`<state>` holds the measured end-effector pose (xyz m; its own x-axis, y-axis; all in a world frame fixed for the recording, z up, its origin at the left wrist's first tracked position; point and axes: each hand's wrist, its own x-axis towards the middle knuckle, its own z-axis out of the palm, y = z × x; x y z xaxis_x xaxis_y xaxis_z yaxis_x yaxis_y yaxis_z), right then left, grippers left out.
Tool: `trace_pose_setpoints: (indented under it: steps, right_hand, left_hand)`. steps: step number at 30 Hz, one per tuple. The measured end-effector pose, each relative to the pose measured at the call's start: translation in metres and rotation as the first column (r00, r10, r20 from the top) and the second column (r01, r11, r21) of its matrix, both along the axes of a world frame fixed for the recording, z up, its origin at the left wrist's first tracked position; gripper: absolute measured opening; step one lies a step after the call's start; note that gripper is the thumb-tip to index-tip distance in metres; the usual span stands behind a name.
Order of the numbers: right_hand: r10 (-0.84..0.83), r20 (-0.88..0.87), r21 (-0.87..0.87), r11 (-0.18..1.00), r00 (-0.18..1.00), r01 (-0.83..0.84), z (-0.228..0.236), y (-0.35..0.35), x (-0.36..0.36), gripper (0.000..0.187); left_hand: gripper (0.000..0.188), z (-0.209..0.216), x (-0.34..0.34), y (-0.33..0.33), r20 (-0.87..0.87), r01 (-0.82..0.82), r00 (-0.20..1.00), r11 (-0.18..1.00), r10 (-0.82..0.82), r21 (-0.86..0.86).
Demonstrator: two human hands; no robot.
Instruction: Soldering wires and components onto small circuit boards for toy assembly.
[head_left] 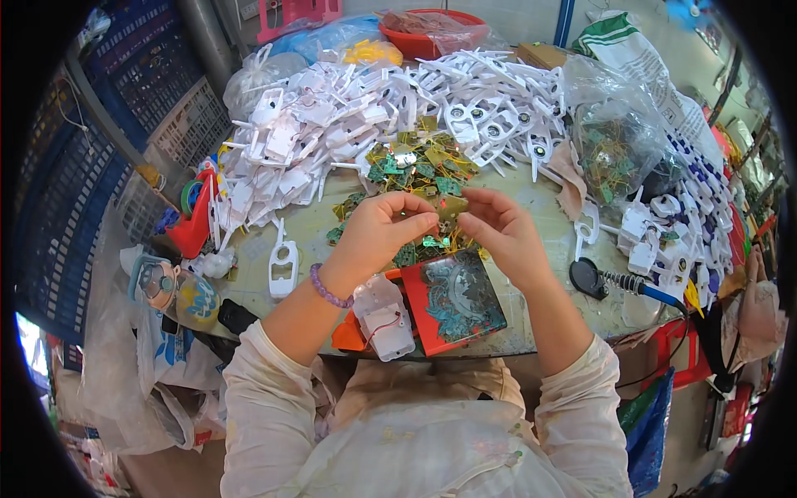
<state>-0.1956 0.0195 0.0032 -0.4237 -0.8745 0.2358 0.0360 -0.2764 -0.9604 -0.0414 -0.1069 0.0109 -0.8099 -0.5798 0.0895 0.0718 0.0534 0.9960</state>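
A small green circuit board sits pinched between both hands, held above the table just in front of a loose heap of similar boards. The left hand curls in from the left, its fingertips closed on the board's left edge; a purple bead bracelet circles that wrist. The right hand meets it from the right, thumb and forefinger closed on the same board.

Below the hands, near the table's front edge, lies a red tray with green parts in it, and just left of it a white plastic case with a red wire. A soldering iron rests to the right. A big pile of white plastic shells fills the back of the table, and a clear bag of boards stands at the right.
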Motion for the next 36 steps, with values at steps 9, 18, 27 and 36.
trace_pose_setpoints:
  steps: [9,18,27,36]
  right_hand:
    - [-0.080,-0.061,-0.020,0.997,0.995,0.078,0.000,0.014,0.017,0.020]
    - [-0.180,-0.217,-0.122,0.980,0.959,0.156,0.006,0.026,0.033,0.017]
    - [-0.193,-0.302,-0.141,0.978,0.934,0.156,0.002,0.031,0.034,0.018]
    - [-0.130,-0.233,-0.087,0.990,0.964,0.113,-0.002,0.035,0.027,0.018]
  left_hand:
    - [0.022,0.012,0.013,0.033,-0.043,-0.136,0.990,0.861,0.132,-0.491]
    - [0.026,0.016,0.017,0.050,-0.195,-0.308,0.950,0.633,0.243,-0.710]
    - [0.020,0.011,0.019,0.049,-0.150,-0.274,0.958,0.628,0.244,-0.728]
    - [0.020,0.007,0.022,0.043,-0.082,-0.162,0.986,0.736,0.144,-0.657]
